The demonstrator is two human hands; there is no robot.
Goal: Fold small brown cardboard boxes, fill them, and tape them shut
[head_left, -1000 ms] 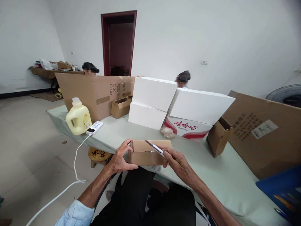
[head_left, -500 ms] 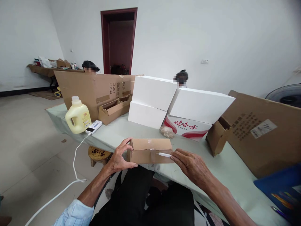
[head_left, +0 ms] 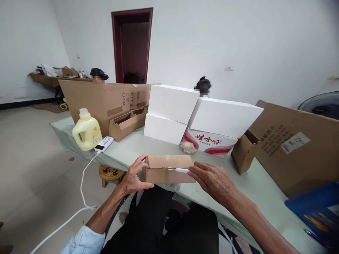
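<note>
A small cardboard box (head_left: 159,175) is at the near edge of the table, with a seam running along it and clear tape across. My left hand (head_left: 134,178) grips the box's left end, thumb along the near face and fingers at the far side. Between the fingers of my right hand (head_left: 208,175) is a slim white utility knife (head_left: 181,170). Its thin tip points left and meets the seam near the tape; whether the blade is inside the gap, I cannot tell.
A pale green cloth covers the table (head_left: 127,151). Beyond the box stand white boxes (head_left: 169,102), a crumpled plastic bundle (head_left: 188,147) and open cardboard boxes (head_left: 127,125). A yellow jug (head_left: 88,132) and a corded white power bank (head_left: 104,144) sit left. Two people's heads show behind.
My right hand has moved the utility knife slightly left and up, from the near face onto the seam. My left hand keeps its grip on the box.
</note>
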